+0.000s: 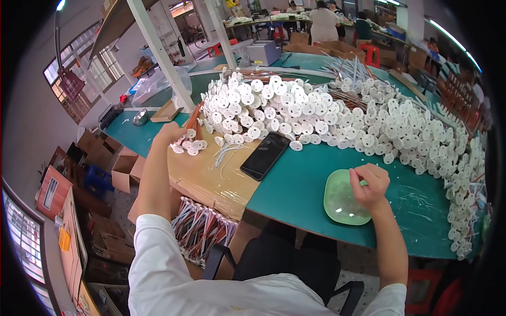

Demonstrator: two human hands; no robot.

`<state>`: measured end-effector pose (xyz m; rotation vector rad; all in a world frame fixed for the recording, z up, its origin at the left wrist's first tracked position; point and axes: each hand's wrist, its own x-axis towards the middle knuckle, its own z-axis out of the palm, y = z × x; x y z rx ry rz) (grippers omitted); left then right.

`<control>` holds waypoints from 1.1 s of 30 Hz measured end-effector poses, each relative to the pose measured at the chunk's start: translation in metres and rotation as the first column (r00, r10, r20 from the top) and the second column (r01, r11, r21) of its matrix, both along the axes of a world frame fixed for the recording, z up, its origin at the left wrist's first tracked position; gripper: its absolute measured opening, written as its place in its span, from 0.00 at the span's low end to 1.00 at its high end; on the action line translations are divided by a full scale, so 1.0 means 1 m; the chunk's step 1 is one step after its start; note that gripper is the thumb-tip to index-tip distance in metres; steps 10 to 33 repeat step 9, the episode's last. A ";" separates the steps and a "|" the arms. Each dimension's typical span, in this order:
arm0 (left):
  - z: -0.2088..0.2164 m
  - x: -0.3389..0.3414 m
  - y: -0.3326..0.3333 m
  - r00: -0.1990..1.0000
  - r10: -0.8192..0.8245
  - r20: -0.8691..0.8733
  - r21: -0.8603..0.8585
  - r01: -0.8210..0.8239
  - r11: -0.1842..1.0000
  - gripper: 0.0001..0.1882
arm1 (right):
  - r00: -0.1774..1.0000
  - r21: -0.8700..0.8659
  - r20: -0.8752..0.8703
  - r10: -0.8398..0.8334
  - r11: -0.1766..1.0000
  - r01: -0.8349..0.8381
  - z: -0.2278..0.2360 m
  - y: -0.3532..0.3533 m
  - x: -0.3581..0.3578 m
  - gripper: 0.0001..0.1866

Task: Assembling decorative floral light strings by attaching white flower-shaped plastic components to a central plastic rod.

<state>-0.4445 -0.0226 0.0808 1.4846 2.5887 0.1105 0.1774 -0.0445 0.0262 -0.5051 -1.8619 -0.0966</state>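
Note:
My left hand is closed at the left end of the worktop, against a small bunch of white disc-ended pieces with brown wires. Its fingertips are partly hidden, so what they grip does not show. Over the right side of a shallow green dish, my right hand is closed with the thumb against the fingers; anything in it is too small to make out. A large heap of white discs on wires spreads across the table beyond both hands.
A black phone lies partly on a cardboard sheet, near loose white strips. Wire scraps are scattered on the green tabletop. Below the edge stands a box of wired pieces. A white post rises behind my left hand.

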 end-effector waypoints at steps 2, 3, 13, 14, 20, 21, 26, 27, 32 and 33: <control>-0.005 -0.017 0.002 0.949 0.000 -0.314 0.079 0.027 0.996 0.29 | 1.000 -0.010 0.002 0.003 1.000 -0.003 0.002 0.002 -0.003 0.08; -0.008 0.014 0.010 0.917 0.079 -0.391 0.175 -0.010 0.984 0.34 | 1.000 -0.024 -0.006 -0.020 1.000 0.020 -0.001 0.002 0.000 0.08; 0.005 0.157 0.009 0.921 0.065 -0.385 0.468 0.134 0.874 0.27 | 1.000 -0.041 0.024 -0.003 0.999 0.004 -0.005 0.006 -0.008 0.08; 0.005 0.157 0.009 0.921 0.065 -0.385 0.468 0.134 0.874 0.27 | 1.000 -0.041 0.024 -0.003 0.999 0.004 -0.005 0.006 -0.008 0.08; 0.005 0.157 0.009 0.921 0.065 -0.385 0.468 0.134 0.874 0.27 | 1.000 -0.041 0.024 -0.003 0.999 0.004 -0.005 0.006 -0.008 0.08; 0.005 0.157 0.009 0.921 0.065 -0.385 0.468 0.134 0.874 0.27 | 1.000 -0.041 0.024 -0.003 0.999 0.004 -0.005 0.006 -0.008 0.08; 0.005 0.157 0.009 0.921 0.065 -0.385 0.468 0.134 0.874 0.27 | 1.000 -0.041 0.024 -0.003 0.999 0.004 -0.005 0.006 -0.008 0.08; 0.005 0.157 0.009 0.921 0.065 -0.385 0.468 0.134 0.874 0.27 | 1.000 -0.041 0.024 -0.003 0.999 0.004 -0.005 0.006 -0.008 0.08; 0.005 0.157 0.009 0.921 0.065 -0.385 0.468 0.134 0.874 0.27 | 1.000 -0.041 0.024 -0.003 0.999 0.004 -0.005 0.006 -0.008 0.08; 0.005 0.157 0.009 0.921 0.065 -0.385 0.468 0.134 0.874 0.27 | 1.000 -0.041 0.024 -0.003 0.999 0.004 -0.005 0.006 -0.008 0.08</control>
